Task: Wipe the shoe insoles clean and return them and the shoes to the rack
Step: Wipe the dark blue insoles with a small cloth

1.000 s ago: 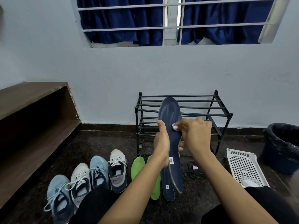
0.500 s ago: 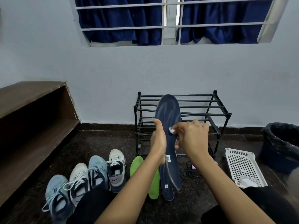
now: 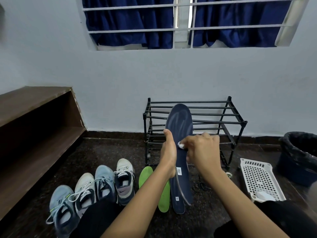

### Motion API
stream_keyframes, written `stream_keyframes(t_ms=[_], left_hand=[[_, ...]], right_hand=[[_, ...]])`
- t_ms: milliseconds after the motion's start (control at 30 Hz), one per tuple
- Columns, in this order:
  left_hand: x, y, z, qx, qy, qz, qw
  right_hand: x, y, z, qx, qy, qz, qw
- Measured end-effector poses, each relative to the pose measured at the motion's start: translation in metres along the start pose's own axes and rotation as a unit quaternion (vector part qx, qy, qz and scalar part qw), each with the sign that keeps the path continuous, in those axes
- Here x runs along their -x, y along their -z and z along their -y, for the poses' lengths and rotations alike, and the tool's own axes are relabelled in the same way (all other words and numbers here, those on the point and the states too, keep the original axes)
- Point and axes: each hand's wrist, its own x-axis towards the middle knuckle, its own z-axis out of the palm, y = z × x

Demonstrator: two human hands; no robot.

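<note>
Far left, a wooden shelf (image 3: 34, 134) runs out of frame. On the floor beside it stands a row of shoes (image 3: 104, 182), four in all, toes towards the person. The near ends of the two leftmost shoes are covered by a black-clad knee (image 3: 96, 219).

Right of the shoes lie two green insoles (image 3: 163, 198), with the left forearm crossing over them.

The left hand (image 3: 169, 152) grips a navy insole (image 3: 180, 121) at its middle and holds it upright in front of the rack (image 3: 236, 122). The thumb lies on the insole's left edge and the fingers are hidden behind it. A second navy insole (image 3: 178, 206) lies on the floor under the held one, largely covered by it.

The right hand (image 3: 202, 150) has its fingers curled and pinches a small white wad (image 3: 181, 144) against the face of the held insole. Only a corner of the wad shows.

The rack stands against the wall, its middle bars hidden by insole and hands. A dark tangle (image 3: 200, 185) lies on the floor by its foot and is too indistinct to name.

Further right sits a white basket (image 3: 260, 179) with a pale item (image 3: 262, 194) in its near end, which cannot be identified. A lined bin (image 3: 300, 152) at the far right is cut off by the frame edge.
</note>
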Motion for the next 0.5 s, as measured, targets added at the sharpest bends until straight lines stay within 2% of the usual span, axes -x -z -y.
stream_keyframes(t_ms=[167,233,333,500], left_hand=[[0.022,-0.008,-0.007,0.012,-0.028,0.056,0.998],[0.017,-0.007,-0.005,0.015,-0.03,0.075,0.997],[0.008,-0.002,-0.006,0.027,-0.019,0.077,0.996],[0.009,0.001,-0.01,0.016,0.006,0.029,0.999]], right_hand=[[-0.017,0.002,-0.012,-0.021,-0.078,-0.059,0.995],[-0.019,0.002,-0.014,-0.036,-0.088,-0.057,0.994],[-0.012,0.002,-0.008,-0.044,-0.047,-0.028,0.998],[0.005,-0.003,0.006,-0.012,0.032,0.004,0.999]])
